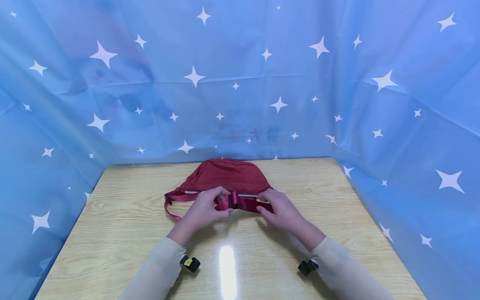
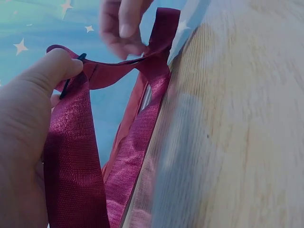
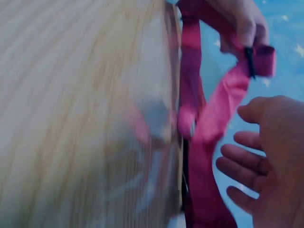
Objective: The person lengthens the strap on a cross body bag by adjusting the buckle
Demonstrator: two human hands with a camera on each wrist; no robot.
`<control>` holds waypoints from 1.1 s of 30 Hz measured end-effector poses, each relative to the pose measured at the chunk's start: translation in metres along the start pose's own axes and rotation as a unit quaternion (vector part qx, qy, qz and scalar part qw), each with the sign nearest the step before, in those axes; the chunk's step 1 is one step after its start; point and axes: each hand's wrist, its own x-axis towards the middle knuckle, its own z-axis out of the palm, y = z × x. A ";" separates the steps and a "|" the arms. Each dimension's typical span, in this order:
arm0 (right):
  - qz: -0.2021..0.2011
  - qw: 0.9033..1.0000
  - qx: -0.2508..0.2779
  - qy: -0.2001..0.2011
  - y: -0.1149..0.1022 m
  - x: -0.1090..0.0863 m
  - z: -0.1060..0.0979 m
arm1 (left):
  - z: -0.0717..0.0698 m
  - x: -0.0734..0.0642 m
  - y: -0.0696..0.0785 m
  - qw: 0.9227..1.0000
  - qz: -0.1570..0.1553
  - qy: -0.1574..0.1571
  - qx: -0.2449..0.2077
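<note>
A dark red waist bag lies at the back of the table, its strap stretched along the near side. My left hand pinches the strap at a black slider buckle between thumb and fingers. A short loop of webbing sticks out past the buckle. My right hand is beside the strap's right part, fingers spread and slightly bent. In the right wrist view a gap shows between these fingers and the webbing.
The wooden table carries a bright light reflection near its front. A blue curtain with white stars hangs behind it and along both sides. A further strap loop trails off the bag's left end.
</note>
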 end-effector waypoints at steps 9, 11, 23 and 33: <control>0.041 0.996 0.076 -0.023 -0.022 0.020 0.024 | 0.002 0.000 -0.002 1.000 -0.005 -0.008 -0.004; 0.039 0.996 0.075 -0.027 -0.024 0.022 0.027 | 0.003 0.000 -0.002 1.000 -0.005 -0.008 -0.002; 0.053 0.987 0.149 0.009 -0.029 0.023 0.025 | 0.002 0.000 -0.002 1.000 0.004 -0.003 -0.004; 0.039 0.985 0.166 0.029 -0.014 0.017 0.010 | -0.001 -0.001 -0.004 1.000 0.003 -0.002 -0.008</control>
